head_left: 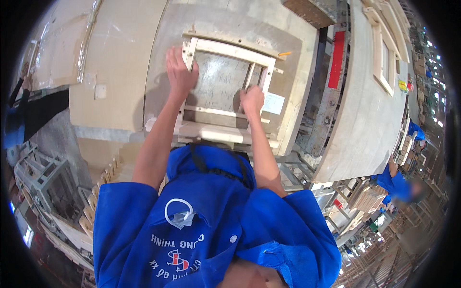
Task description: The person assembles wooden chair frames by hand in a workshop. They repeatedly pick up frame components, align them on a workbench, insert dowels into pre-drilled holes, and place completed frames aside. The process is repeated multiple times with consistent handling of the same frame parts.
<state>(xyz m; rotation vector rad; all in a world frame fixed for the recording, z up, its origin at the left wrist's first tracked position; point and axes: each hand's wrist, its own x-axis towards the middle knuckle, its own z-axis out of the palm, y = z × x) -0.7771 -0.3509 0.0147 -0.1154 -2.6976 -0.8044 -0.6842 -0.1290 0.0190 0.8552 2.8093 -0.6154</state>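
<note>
A pale wooden frame lies flat on the worktop before me, with an inner slat near its right side. My left hand grips its upper left corner, the fingers along the outer side and the thumb inward. Over the right part of the frame, my right hand is closed next to the inner slat; whatever its fingers hold is hidden. Beyond the frame's far rail runs a wooden strip, with an orange stick at its right end. A small white paper label lies right of my right hand.
Large brown boards lie to the left. A metal beam with a red strip runs along the right side, beside another worktop bearing a wooden frame. Co-workers in blue are at the far right; another person stands left.
</note>
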